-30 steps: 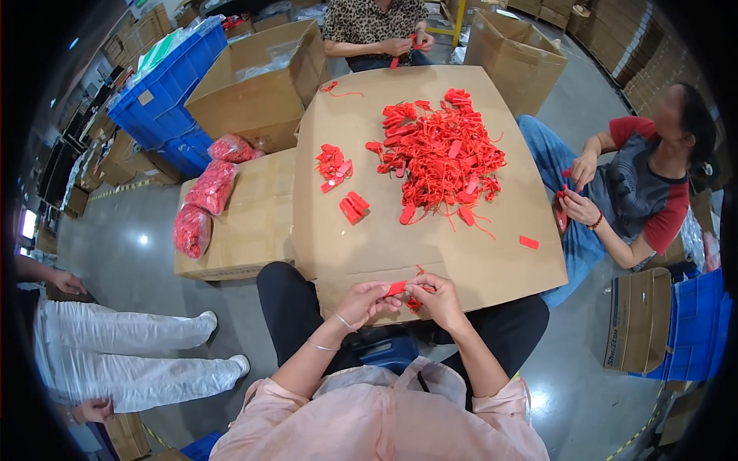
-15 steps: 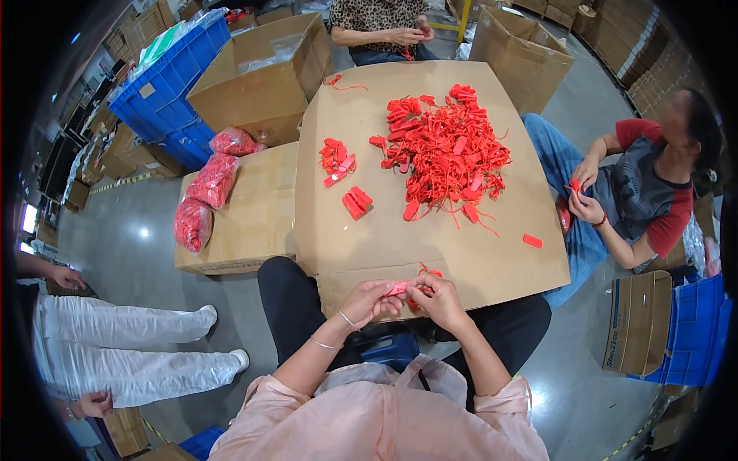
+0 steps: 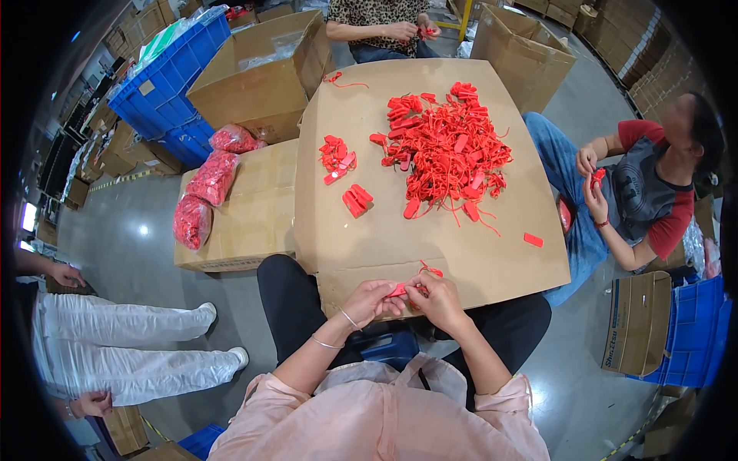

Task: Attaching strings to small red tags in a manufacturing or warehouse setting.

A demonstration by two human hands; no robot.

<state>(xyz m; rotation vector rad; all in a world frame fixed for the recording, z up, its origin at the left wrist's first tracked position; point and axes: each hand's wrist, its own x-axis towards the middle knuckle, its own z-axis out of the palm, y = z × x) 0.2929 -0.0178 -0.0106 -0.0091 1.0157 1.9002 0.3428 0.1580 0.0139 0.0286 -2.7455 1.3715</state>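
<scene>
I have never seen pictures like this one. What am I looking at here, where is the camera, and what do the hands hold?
There is no machine here. The camera sits on a person's head and looks down, so this person's own arms come in from the lower edge. The wide lens bends straight edges near the rim.

The left hand and the right hand meet at the near edge of a cardboard sheet that serves as a table. Together they hold one small red plastic tag.

On the cardboard lie a big pile of red tags, two small groups of tags and one loose tag. On a cardboard box to the left lie clear bags of red tags. Other people sit around the cardboard and also hold red pieces.
</scene>
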